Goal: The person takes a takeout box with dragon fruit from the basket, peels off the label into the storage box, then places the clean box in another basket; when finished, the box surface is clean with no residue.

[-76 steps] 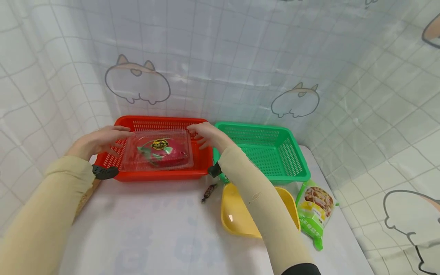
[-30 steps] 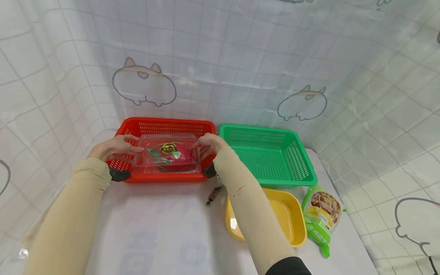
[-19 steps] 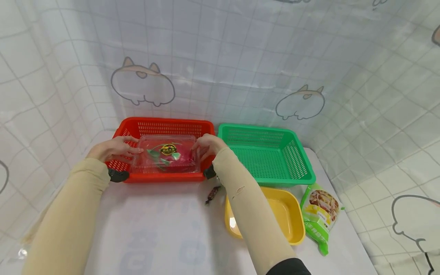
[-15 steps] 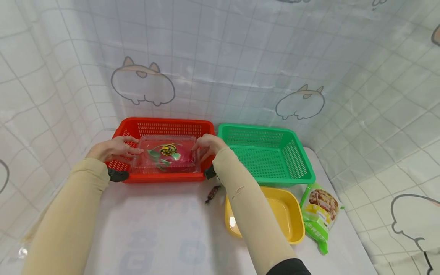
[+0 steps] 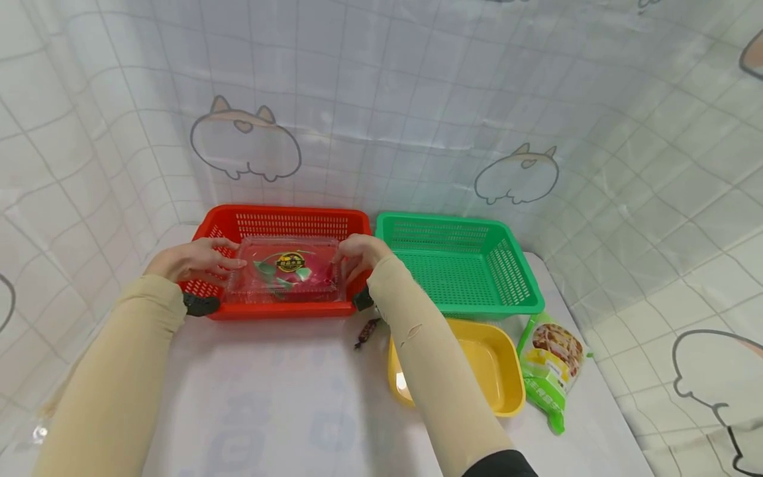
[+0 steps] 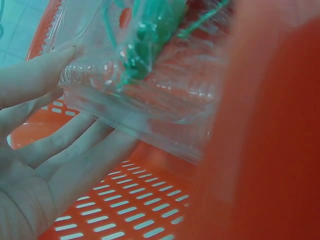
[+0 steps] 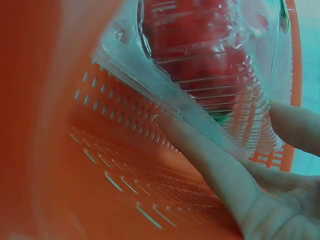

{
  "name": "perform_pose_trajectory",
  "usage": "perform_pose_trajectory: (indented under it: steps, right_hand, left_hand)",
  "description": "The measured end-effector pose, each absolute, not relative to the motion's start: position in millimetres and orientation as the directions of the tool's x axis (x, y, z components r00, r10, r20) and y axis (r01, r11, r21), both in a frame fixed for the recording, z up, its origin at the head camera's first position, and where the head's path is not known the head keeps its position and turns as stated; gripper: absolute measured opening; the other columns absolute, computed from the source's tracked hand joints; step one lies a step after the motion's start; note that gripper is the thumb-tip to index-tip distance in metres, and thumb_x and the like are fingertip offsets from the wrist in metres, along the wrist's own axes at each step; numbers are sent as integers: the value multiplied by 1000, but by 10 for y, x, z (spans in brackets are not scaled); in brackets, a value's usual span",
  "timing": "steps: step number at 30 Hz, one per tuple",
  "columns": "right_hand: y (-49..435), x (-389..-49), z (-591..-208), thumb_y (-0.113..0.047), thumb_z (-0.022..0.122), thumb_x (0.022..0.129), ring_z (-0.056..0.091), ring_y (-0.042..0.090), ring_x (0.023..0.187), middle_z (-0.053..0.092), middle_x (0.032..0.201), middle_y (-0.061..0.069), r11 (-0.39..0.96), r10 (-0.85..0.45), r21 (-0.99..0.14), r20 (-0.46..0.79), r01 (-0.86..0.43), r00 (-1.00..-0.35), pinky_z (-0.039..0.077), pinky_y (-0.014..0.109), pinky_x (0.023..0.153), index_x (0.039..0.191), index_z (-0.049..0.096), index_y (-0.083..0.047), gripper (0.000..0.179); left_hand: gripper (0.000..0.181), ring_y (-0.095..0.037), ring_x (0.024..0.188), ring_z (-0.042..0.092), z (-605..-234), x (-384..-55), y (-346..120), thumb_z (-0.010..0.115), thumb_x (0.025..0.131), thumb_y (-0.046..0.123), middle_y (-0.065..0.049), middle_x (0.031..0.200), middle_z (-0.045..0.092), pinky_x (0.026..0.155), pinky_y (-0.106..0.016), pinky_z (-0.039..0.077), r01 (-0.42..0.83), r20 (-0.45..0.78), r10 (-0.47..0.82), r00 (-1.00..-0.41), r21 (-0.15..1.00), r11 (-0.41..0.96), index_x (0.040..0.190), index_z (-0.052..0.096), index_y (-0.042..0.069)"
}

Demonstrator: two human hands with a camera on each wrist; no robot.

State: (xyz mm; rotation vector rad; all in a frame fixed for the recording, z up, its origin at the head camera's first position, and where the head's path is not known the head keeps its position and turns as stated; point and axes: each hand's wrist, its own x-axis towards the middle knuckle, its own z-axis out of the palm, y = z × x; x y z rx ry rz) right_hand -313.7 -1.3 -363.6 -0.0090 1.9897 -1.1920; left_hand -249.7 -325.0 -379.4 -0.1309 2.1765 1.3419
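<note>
A clear plastic clamshell box (image 5: pixel 286 281) with a round black-and-gold label sits within the red basket (image 5: pixel 280 311) in the head view. Through its lid shows a pink-red fruit with green tips, like a dragon fruit. My left hand (image 5: pixel 197 260) grips the box's left end; in the left wrist view its thumb lies on the top corner and the fingers reach under the rim. At the opposite end my right hand (image 5: pixel 362 252) holds the box likewise, with thumb above and fingers (image 7: pixel 215 165) along the underside in the right wrist view.
A green basket (image 5: pixel 447 278) stands right beside the red one. In front of it are a yellow tub (image 5: pixel 485 364), partly behind my right sleeve, a green food bag (image 5: pixel 550 364) and a small dark wrapped piece (image 5: pixel 366 332). A tiled-print curtain (image 5: pixel 381 99) hangs behind.
Both hands have come down from beside the box onto its two ends and taken hold of it. Over the last half second, hands and box stay almost still.
</note>
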Motion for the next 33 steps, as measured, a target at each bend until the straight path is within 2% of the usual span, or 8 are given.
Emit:
perform_pose_trajectory:
  steps: [5, 13, 16, 21, 24, 33]
  right_hand:
    - [-1, -3133, -3628, -10, 56, 100, 69, 38, 101, 65, 111, 18, 553, -385, -743, -629, 377, -675, 54, 52, 92, 123, 63, 4, 28]
    - [32, -3115, -3591, -10, 57, 100, 71, 38, 96, 70, 105, 25, 533, -402, -759, -615, 373, -678, 53, 52, 93, 123, 62, 5, 28]
    - [35, -3112, -3592, -9, 58, 99, 72, 37, 92, 71, 100, 25, 525, -400, -757, -623, 390, -672, 54, 51, 92, 120, 65, 5, 26]
    - [60, -3104, -3551, -10, 58, 100, 72, 37, 93, 71, 102, 26, 526, -412, -760, -620, 381, -668, 53, 51, 94, 115, 68, 3, 23]
    - [89, -3099, -3504, -10, 57, 100, 72, 38, 94, 70, 102, 26, 525, -426, -771, -605, 361, -672, 53, 51, 94, 117, 67, 4, 24]
    - [174, -3070, -3412, -14, 56, 101, 73, 32, 83, 60, 75, 17, 525, -441, -790, -570, 316, -694, 58, 45, 85, 120, 66, 3, 27]
  left_hand:
    - [78, -37, 113, 56, -3812, -2487, -3278, 62, 99, 27, -28, 138, 36, 93, -49, 55, -335, -492, 226, -841, 801, 497, 152, 17, -8]
    - [79, -36, 115, 56, -3822, -2484, -3303, 63, 99, 32, -28, 143, 34, 95, -51, 53, -297, -454, 212, -866, 806, 513, 153, 20, -4]
    - [79, -41, 119, 53, -3811, -2472, -3312, 62, 99, 32, -29, 145, 30, 96, -52, 52, -288, -448, 210, -869, 803, 522, 153, 19, -5]
    - [79, -46, 126, 48, -3788, -2462, -3317, 61, 100, 32, -30, 146, 30, 98, -53, 51, -267, -434, 220, -874, 805, 530, 154, 17, -5]
    - [78, -47, 128, 47, -3760, -2464, -3307, 59, 101, 32, -30, 146, 31, 98, -53, 50, -253, -419, 222, -880, 811, 527, 155, 16, -5]
    - [78, -45, 127, 45, -3622, -2419, -3125, 55, 103, 31, -32, 153, 22, 98, -49, 52, -249, -391, 168, -905, 806, 536, 157, 11, -3]
